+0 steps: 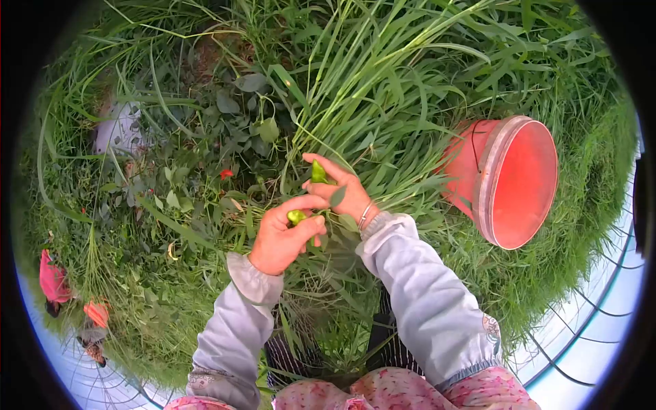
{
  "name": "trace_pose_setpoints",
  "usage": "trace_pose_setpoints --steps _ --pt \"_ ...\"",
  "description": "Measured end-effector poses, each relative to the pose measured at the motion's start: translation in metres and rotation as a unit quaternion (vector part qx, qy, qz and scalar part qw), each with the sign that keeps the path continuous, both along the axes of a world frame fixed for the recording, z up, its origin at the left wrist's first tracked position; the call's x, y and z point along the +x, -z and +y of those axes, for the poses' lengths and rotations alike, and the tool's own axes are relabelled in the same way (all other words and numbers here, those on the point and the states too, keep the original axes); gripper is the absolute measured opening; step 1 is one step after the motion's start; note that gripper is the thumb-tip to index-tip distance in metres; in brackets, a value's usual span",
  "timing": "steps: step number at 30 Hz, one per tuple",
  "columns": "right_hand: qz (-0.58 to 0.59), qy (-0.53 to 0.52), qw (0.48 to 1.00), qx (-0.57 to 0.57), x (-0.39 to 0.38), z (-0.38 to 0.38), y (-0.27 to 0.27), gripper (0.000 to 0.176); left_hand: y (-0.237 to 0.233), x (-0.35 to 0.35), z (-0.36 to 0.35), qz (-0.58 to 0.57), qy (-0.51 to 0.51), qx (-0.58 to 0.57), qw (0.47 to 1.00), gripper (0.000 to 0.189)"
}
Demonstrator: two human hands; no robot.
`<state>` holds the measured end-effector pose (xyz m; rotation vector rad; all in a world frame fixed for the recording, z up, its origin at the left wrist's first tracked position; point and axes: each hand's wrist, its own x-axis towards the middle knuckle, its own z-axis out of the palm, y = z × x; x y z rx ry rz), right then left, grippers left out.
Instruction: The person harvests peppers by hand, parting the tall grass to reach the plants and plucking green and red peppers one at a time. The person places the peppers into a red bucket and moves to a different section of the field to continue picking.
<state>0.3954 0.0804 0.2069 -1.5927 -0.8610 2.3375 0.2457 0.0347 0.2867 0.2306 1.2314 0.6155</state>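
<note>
Holding, left: the left grip (281, 236), just left of the frame's middle, has thumb and forefinger pinched together on the lower green pepper (296, 217).
Holding, right: the right grip (350, 197), at the middle of the frame, has its fingers partly curled and closed around the upper green pepper (318, 172); a loose-looking leaf (337, 196) lies across the fingers.
Gap between hands: narrow; the left fingertips come just beside the right ones, leaving little room there.
Bucket: the pink-red bucket (523, 181) sits at the right of the frame, well apart from both hands, its pale rim and wide mouth turned to the right.
Grass: tall grass (403, 89) crowds the upper middle and fills the space between right hand and bucket.
Plants: leafy plants (239, 116) spread over the upper left, close beyond the fingertips; a small red thing (226, 174) shows among them.
Edges: white sheeting (594, 328) with dark curved lines bounds the greenery at lower right.
Sleeves: pale sleeves (430, 294) reach up from the bottom of the frame.
</note>
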Motion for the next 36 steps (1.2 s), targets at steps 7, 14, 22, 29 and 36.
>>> trace_pose_setpoints --steps 7,14,22,29,36 --pt "0.285 0.249 0.899 -0.220 0.077 0.005 -0.060 0.057 -0.028 0.023 0.049 -0.057 -0.151 0.028 0.986 0.025" --pt "0.119 0.204 0.953 -0.192 0.132 0.014 -0.112 0.037 -0.020 0.073 0.057 0.019 -0.062 0.030 0.997 0.010" --pt "0.004 0.140 0.990 -0.007 0.131 0.016 -0.120 0.031 -0.024 0.102 0.048 0.115 0.070 0.103 0.986 0.005" --pt "-0.067 -0.024 0.987 0.146 0.145 0.001 -0.103 0.026 -0.022 0.108 0.041 0.085 0.191 0.146 0.967 0.004" --pt "-0.139 -0.072 0.956 0.250 0.153 -0.008 -0.095 0.026 -0.045 0.117 0.063 0.226 0.381 0.224 0.868 0.011"
